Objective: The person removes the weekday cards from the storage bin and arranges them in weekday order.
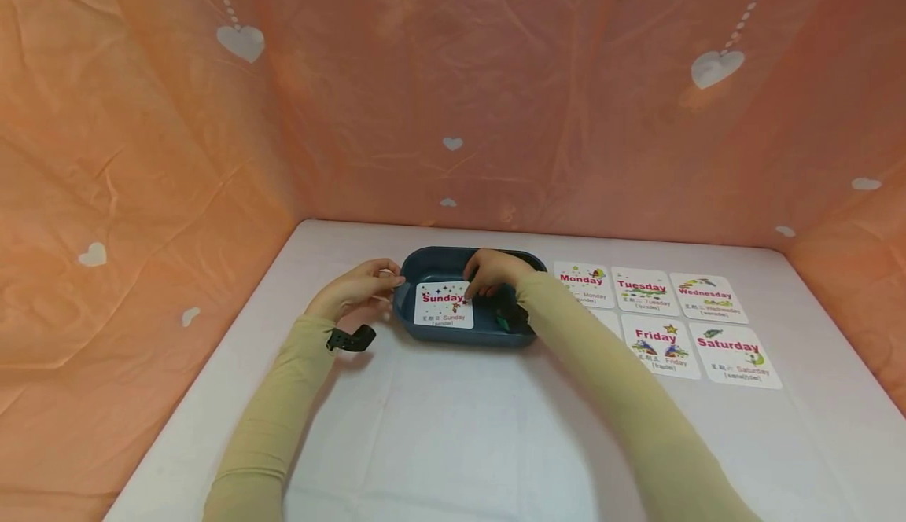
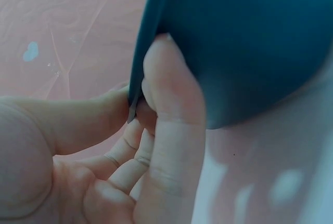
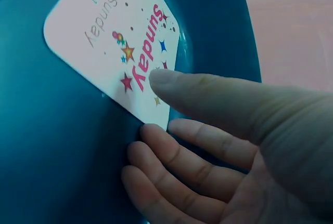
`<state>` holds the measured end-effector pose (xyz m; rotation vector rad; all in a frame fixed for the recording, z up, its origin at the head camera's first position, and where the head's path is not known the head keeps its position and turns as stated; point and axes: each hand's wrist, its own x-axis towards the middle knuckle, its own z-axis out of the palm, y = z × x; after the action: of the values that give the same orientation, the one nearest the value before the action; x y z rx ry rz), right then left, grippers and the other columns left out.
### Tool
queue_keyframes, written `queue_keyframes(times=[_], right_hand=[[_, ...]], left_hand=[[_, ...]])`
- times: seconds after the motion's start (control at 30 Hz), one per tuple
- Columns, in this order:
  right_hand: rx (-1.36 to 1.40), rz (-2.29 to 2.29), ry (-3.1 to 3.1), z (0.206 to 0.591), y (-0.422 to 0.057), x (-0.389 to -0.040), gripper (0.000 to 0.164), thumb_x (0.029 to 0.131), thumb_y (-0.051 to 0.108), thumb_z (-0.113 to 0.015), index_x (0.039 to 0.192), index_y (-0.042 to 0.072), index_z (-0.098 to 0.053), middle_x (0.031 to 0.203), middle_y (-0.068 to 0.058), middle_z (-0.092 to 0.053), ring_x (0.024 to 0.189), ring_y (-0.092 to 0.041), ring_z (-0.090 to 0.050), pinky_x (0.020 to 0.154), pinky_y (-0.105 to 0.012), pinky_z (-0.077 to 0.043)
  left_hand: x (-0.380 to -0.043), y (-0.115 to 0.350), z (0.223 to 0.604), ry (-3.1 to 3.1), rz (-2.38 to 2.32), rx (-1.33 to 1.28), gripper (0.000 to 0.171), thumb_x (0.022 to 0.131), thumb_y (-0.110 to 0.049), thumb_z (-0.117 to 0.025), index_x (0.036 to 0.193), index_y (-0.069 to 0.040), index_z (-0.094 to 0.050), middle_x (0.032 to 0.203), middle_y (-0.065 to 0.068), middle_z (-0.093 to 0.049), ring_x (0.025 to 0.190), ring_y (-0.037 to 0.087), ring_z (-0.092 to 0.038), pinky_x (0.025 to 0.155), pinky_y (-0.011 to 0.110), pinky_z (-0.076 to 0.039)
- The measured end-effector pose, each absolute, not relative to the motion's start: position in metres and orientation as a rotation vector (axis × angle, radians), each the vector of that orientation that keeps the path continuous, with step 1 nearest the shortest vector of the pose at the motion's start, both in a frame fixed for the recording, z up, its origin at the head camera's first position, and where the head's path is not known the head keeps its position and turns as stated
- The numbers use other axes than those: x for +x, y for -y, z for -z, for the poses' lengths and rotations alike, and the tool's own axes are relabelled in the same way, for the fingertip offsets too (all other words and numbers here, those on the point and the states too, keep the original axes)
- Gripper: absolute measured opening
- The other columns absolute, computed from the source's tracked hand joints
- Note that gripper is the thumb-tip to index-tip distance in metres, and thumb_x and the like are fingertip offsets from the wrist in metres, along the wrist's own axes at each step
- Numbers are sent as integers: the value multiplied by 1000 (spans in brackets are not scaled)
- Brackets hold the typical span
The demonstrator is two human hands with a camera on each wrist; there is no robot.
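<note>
A dark blue oval tray [image 1: 439, 336] stands on the white table. Inside it lies a white card printed "Sunday" [image 1: 443, 305], with stars on its face. My left hand [image 1: 361, 288] pinches the tray's left end wall, thumb on one side of the rim [image 2: 139, 57] and fingers on the other. Reaching into the tray from the right, my right hand [image 1: 495, 269] pinches the Sunday card at one corner. In the right wrist view the thumb lies over the card's face [image 3: 112, 31], and the curled fingers [image 3: 161, 143] are at its edge.
Right of the tray, cards lie in two rows: Monday [image 1: 582, 282], Tuesday [image 1: 644, 290], Wednesday [image 1: 708, 298], Friday [image 1: 661, 347], Saturday [image 1: 736, 357]. Another card [image 1: 607, 320] is partly hidden by the right sleeve. An orange cloth with hearts [image 1: 510, 113] walls the table's back and sides.
</note>
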<state>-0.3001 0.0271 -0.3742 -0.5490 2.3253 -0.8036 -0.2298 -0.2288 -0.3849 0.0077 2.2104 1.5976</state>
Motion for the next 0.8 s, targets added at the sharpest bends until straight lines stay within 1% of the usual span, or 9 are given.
queue_keyframes(times=[0.17, 0.33, 0.57, 0.8], right_hand=[[-555, 796, -2328, 375, -28, -299, 26, 78, 6, -79, 100, 0, -66, 81, -6, -61, 74, -20, -61, 73, -33, -54], [-572, 766, -2322, 373, -28, -299, 17, 78, 8, -79, 91, 1, -69, 78, -4, -63, 74, -19, -61, 73, -33, -54], [-592, 719, -2309, 373, -29, -299, 14, 80, 9, -77, 90, 1, -71, 80, -3, -64, 76, -17, -60, 74, -31, -53], [-567, 738, -2269, 372, -29, -297, 16, 84, 11, -72, 95, -1, -71, 86, -4, -66, 85, -21, -62, 75, -31, -54]], left_hand=[[-230, 227, 384, -2170, -1629, -19, 18, 99, -14, -54, 110, -1, -45, 91, 13, -56, 72, 17, -58, 62, 26, -51], [-229, 226, 383, -2157, -1646, -39, 17, 99, -13, -53, 109, -2, -45, 89, 13, -56, 68, 16, -57, 60, 25, -50], [-228, 226, 382, -2168, -1641, -13, 16, 99, -14, -53, 108, -2, -46, 87, 10, -56, 71, 17, -59, 63, 28, -52], [-227, 227, 384, -2193, -1612, 21, 18, 99, -14, -54, 108, -1, -47, 87, 11, -57, 74, 18, -60, 68, 33, -53]])
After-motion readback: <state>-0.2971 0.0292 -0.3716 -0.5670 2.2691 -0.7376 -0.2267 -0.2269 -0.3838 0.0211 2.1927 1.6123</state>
